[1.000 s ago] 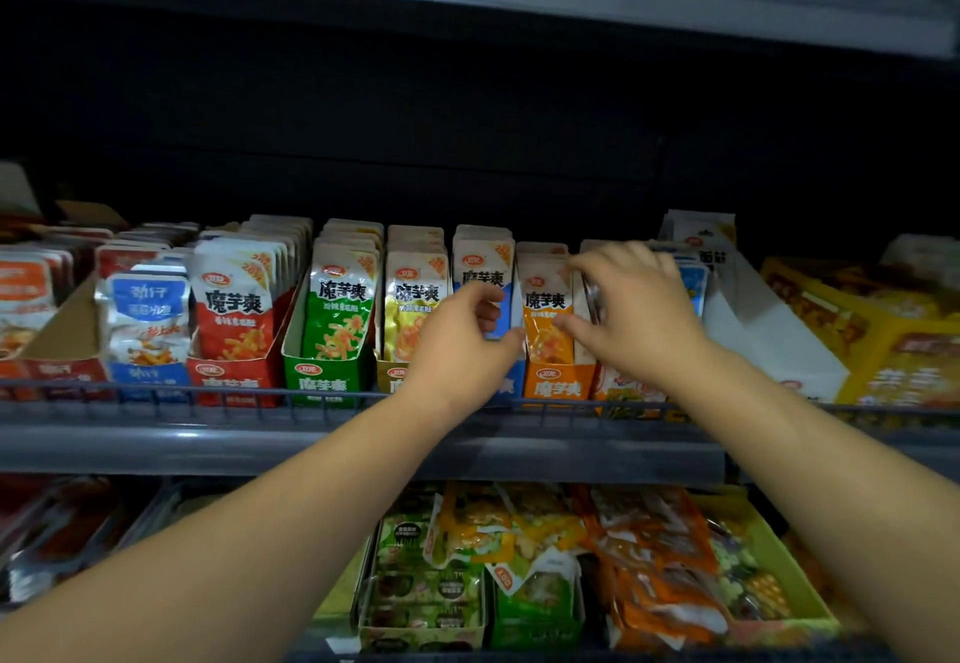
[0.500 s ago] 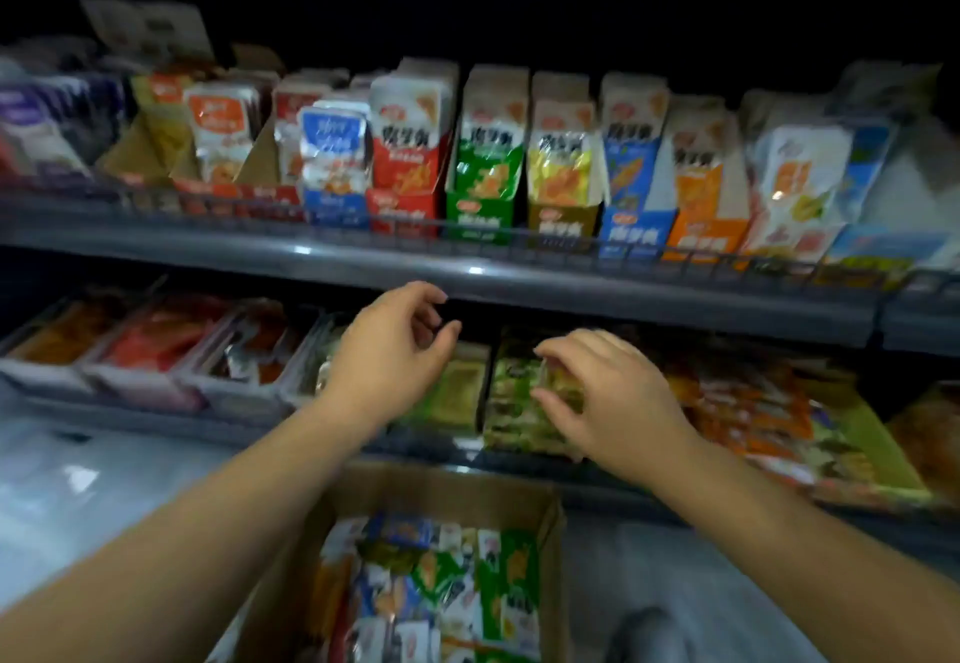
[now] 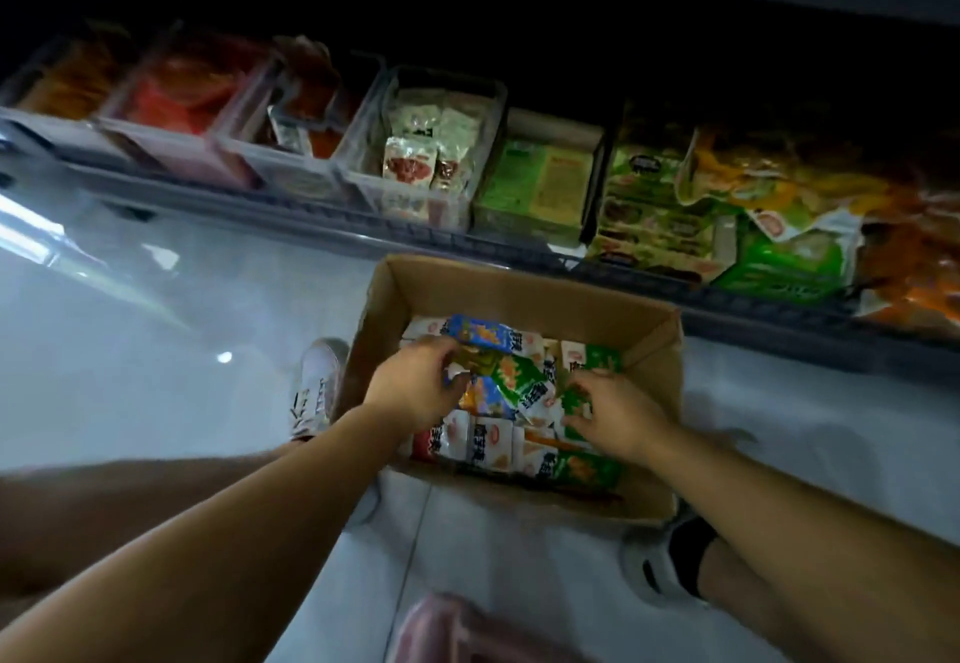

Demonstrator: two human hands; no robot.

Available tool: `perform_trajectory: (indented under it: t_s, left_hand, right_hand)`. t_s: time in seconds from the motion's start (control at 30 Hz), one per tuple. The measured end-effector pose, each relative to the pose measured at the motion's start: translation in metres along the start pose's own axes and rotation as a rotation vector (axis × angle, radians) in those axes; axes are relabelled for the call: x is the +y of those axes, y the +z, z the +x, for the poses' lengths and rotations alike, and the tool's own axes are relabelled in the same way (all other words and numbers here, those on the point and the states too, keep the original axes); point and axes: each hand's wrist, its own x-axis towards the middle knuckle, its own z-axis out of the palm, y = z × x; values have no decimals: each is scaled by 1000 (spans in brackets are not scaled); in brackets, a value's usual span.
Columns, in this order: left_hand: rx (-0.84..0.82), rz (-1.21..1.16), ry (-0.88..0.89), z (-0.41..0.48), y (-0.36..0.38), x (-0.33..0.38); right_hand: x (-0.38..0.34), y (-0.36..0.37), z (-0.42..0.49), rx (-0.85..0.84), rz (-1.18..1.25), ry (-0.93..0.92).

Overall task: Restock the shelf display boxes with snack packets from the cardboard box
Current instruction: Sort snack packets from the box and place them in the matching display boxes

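Note:
An open cardboard box (image 3: 524, 288) stands on the pale floor in front of the lowest shelf, full of mixed snack packets (image 3: 498, 447) in blue, green, orange and white. Both hands are inside it. My left hand (image 3: 415, 392) has its fingers curled round packets at the left of the heap, a blue packet (image 3: 480, 332) sticking up just past the fingertips. My right hand (image 3: 615, 413) lies on the green packets (image 3: 597, 358) at the right, fingers bent down into the pile. The upper shelf's display boxes are out of view.
The bottom shelf (image 3: 519, 247) runs across the back with clear bins (image 3: 426, 143) and green cartons (image 3: 540, 179) of other snacks. My feet in shoes (image 3: 317, 392) flank the box. Something pink (image 3: 447, 631) shows at the bottom edge.
The view has dropped from the upper shelf to the floor. Both hands have come down from the shelf packets into the cardboard box.

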Motion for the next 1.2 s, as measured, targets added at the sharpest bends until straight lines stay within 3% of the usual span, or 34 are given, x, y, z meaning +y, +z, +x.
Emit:
perform_trajectory:
  t_s: [0.17, 0.3, 0.53, 0.77, 1.0, 1.13, 1.2]
  left_hand:
    - [-96, 14, -133, 21, 34, -21]
    - [-88, 4, -153, 36, 50, -33]
    - [-110, -53, -186, 48, 61, -38]
    - [-187, -278, -210, 50, 74, -36]
    - [-193, -488, -236, 50, 75, -34]
    - [-201, -816, -280, 48, 63, -16]
    - [-193, -1022, -315, 47, 57, -6]
  right_hand:
    - [8, 36, 35, 38, 213, 304]
    - [10, 59, 49, 87, 293, 430]
    - [12, 72, 52, 207, 417, 306]
    - [19, 73, 67, 270, 697, 513]
    - [13, 56, 65, 372, 933, 530]
    - [-3, 32, 55, 187, 1343, 473]
    - [-13, 21, 50, 79, 1410, 374]
